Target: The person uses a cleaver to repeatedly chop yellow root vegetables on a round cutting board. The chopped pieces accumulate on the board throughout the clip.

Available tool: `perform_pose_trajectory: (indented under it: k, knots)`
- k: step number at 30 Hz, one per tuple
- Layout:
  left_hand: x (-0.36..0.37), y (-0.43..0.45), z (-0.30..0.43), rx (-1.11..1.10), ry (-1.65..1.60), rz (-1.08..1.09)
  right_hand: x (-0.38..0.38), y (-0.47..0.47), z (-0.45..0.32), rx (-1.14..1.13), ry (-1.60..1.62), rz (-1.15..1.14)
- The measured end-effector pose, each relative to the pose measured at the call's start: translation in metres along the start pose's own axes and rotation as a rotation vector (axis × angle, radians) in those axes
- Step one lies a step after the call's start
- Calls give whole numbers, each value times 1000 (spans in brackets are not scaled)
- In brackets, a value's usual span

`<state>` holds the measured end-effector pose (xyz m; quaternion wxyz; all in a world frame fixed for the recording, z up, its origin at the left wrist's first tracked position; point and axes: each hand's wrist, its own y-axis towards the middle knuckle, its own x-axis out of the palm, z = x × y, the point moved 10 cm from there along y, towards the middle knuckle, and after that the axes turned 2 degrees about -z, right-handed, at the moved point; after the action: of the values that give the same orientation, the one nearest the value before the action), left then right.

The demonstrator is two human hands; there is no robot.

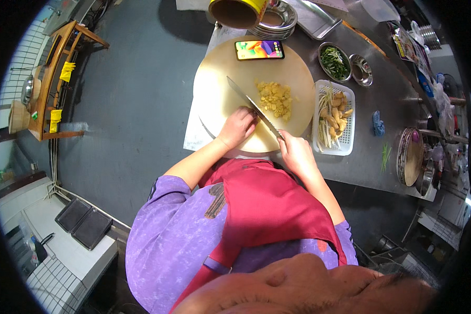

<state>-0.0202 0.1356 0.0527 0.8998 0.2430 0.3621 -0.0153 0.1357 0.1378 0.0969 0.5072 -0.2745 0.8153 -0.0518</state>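
On the round cutting board (216, 78) my right hand (296, 149) grips the handle of a kitchen knife (246, 98), whose blade points up and to the left. My left hand (239, 125) rests on the board against the near side of the blade, its fingers curled; what lies under them is hidden. A pile of sliced ginger (275, 100) lies just beyond the blade, to the right. A phone (260, 50) with a lit screen lies at the board's far edge.
Right of the board stands a white plastic basket (352, 117) with ginger pieces (333, 121) and pale stalks. Behind it are a metal bowl of chopped greens (334, 62) and a small metal bowl (361, 70). Stacked metal bowls (276, 31) and a metal tray (318, 23) stand farther back. A blue cloth (378, 123) lies right.
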Motion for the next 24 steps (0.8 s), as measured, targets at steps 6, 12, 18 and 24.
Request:
perform_pose_trajectory:
  k: [6, 12, 18, 24]
  knots:
    - [2, 1, -2, -11, -26, -26, 17, 33, -7, -45, 17, 19]
    - [0, 0, -1, 2, -7, 3, 1, 17, -8, -75, 44, 25]
    - [3, -3, -5, -17, 6, -5, 15, 29, -4, -30, -5, -23]
    - [1, 1, -2, -25, -9, -16, 5, 41, -10, -84, 118, 5]
